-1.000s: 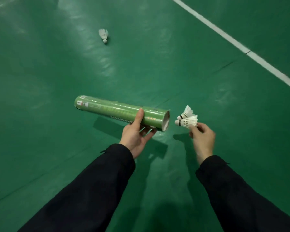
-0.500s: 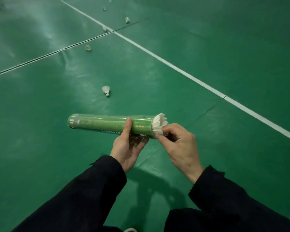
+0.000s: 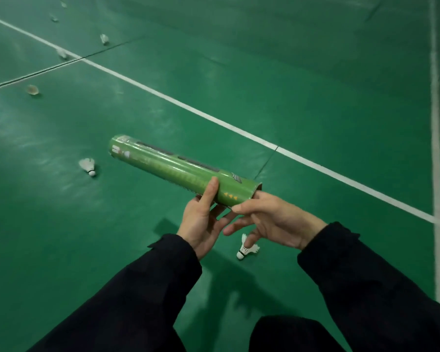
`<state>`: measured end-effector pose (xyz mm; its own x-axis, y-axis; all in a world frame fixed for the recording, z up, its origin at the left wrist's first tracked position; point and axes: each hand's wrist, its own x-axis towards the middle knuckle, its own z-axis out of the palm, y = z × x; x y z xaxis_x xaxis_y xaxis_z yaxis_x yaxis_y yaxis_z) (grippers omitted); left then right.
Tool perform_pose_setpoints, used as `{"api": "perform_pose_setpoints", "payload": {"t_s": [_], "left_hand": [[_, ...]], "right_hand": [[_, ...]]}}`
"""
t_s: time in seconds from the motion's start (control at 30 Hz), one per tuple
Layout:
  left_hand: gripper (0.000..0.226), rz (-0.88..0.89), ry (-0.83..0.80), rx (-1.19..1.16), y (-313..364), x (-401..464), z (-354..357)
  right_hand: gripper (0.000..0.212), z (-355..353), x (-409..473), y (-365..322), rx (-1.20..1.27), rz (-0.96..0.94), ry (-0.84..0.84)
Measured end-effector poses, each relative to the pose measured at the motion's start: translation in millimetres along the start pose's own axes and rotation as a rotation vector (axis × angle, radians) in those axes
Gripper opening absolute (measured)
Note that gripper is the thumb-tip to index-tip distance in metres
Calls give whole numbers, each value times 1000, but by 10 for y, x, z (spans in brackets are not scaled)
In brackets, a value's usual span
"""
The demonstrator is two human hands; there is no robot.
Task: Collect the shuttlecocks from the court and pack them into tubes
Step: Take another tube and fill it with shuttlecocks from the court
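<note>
Court floor (image 3: 315, 72) carries loose shuttlecocks, nearest at 9 o'clock (image 3: 88, 166) and 6 o'clock (image 3: 247, 250) of your tube (image 3: 178, 171). Your left hand (image 3: 201, 222) grips it near-level so its mouth meets your right hand (image 3: 272, 219), whose relaxed fingers hold nothing there, likely pushing shuttlecocks in.

Open green floor (image 3: 302, 72) all round; right hand (image 3: 272, 219) blocks tube (image 3: 183, 171) mouth; loose shuttlecock (image 3: 247, 248) underneath.
</note>
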<state>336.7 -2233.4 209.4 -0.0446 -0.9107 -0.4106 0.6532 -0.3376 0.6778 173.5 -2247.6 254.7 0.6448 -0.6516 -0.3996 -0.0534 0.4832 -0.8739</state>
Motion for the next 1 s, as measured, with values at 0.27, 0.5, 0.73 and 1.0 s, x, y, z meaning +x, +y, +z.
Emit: {"api": "perform_pose_setpoints", "payload": {"t_s": [0.27, 0.5, 0.73, 1.0], "left_hand": [[63, -91, 35, -39, 14, 617, -173], [53, -140, 137, 42, -340, 933, -627], [55, -165, 265, 29, -737, 1105, -759], [63, -144, 373, -156, -877, 1247, -610]], "right_hand": [[24, -611, -133, 324, -115, -11, 536], [38, -1144, 868, 1686, -383, 335, 678], [18, -1518, 1390, 2607, -649, 367, 638], [6, -1182, 846, 1522, -158, -398, 956]]}}
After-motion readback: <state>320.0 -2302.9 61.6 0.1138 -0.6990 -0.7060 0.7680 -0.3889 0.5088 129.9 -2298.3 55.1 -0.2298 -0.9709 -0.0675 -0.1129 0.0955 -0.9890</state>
